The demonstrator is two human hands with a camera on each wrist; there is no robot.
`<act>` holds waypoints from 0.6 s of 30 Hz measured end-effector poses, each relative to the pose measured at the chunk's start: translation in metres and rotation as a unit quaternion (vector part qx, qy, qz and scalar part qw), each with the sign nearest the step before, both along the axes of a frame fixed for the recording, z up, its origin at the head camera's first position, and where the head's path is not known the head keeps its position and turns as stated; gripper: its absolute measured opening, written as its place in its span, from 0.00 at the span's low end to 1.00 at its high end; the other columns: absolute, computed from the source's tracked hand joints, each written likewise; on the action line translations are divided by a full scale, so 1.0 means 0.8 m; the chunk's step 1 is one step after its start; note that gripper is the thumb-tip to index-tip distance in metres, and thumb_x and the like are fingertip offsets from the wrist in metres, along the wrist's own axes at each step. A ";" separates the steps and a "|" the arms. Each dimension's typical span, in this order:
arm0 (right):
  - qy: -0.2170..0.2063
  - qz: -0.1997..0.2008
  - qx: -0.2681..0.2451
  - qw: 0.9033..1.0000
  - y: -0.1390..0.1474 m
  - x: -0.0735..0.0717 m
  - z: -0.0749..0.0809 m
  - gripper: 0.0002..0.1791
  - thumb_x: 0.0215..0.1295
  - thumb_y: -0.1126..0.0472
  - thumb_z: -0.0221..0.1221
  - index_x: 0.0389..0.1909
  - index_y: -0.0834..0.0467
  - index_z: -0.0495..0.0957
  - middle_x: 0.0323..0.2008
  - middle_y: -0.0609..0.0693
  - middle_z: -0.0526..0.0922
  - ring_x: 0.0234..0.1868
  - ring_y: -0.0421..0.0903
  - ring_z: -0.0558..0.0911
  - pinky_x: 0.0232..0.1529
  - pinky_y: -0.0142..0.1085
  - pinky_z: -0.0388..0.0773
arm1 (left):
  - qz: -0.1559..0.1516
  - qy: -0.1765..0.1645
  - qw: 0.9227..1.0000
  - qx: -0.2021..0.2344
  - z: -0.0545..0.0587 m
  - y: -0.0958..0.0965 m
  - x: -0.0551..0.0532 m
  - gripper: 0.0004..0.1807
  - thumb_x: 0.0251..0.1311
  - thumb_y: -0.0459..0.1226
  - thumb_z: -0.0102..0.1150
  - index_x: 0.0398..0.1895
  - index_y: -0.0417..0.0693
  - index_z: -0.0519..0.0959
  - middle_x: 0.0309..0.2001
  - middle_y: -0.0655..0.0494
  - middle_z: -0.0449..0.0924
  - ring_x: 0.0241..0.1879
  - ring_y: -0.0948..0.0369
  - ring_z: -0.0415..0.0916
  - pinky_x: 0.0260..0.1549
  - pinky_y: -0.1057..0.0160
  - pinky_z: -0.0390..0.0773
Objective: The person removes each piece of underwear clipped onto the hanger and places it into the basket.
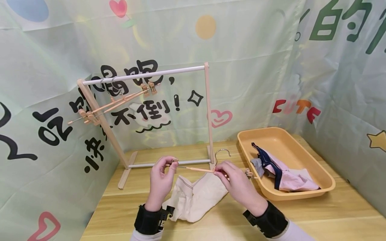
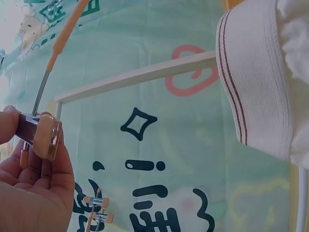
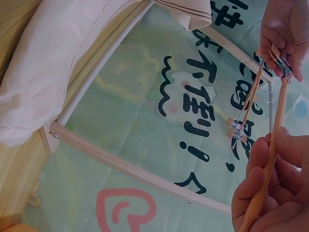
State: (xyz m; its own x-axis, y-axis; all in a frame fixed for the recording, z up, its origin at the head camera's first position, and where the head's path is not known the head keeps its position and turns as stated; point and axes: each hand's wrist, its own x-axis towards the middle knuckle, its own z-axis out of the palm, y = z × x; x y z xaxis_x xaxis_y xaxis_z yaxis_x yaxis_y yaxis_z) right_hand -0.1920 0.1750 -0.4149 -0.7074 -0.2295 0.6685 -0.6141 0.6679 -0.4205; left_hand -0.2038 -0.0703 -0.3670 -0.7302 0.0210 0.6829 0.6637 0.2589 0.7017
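Between the two hands, an orange clip hanger [image 1: 199,169] with a metal hook [image 1: 222,150] is held level above the table. My left hand [image 1: 161,180] pinches the clip [image 2: 46,137] at the hanger's left end, thumb on one side and fingers on the other. My right hand [image 1: 239,185] grips the hanger's bar [image 3: 273,164] near the hook. The other clip [image 1: 248,173] shows just past the right hand. Below the hanger, a cream cloth garment [image 1: 199,197] with a striped waistband [image 2: 231,77] lies on the table.
A wooden rack [image 1: 208,113] stands behind the hands, with clip hangers [image 1: 126,100] hooked on the left of its white rail [image 1: 169,71]. At right, an orange tray [image 1: 289,134] holds a pink and navy garment [image 1: 289,177] and something grey. Printed cloth walls [image 1: 256,83] enclose the wooden table [image 1: 340,214].
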 end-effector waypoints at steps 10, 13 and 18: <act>0.002 -0.003 0.004 1.000 0.001 -0.001 0.000 0.04 0.63 0.61 0.60 0.37 0.50 0.77 0.33 0.40 0.76 0.30 0.33 0.71 0.26 0.31 0.76 | -0.008 -0.030 0.999 -0.009 0.002 -0.002 0.001 0.04 0.58 0.25 0.58 0.34 0.29 0.78 0.32 0.41 0.80 0.32 0.58 0.74 0.38 0.59 0.77; 0.001 -0.003 0.004 1.000 0.001 -0.001 0.000 0.04 0.63 0.61 0.60 0.37 0.50 0.77 0.33 0.40 0.76 0.29 0.33 0.71 0.26 0.31 0.76 | -0.008 -0.034 0.999 -0.014 0.003 -0.003 0.001 0.04 0.58 0.25 0.58 0.35 0.28 0.78 0.33 0.41 0.79 0.33 0.57 0.74 0.38 0.57 0.77; 0.001 -0.007 0.005 1.000 0.001 -0.001 -0.002 0.04 0.62 0.61 0.61 0.36 0.49 0.76 0.33 0.40 0.76 0.30 0.33 0.71 0.26 0.32 0.76 | -0.010 -0.041 0.999 -0.023 0.005 -0.003 0.002 0.05 0.58 0.25 0.57 0.36 0.29 0.78 0.34 0.41 0.79 0.34 0.57 0.74 0.39 0.55 0.78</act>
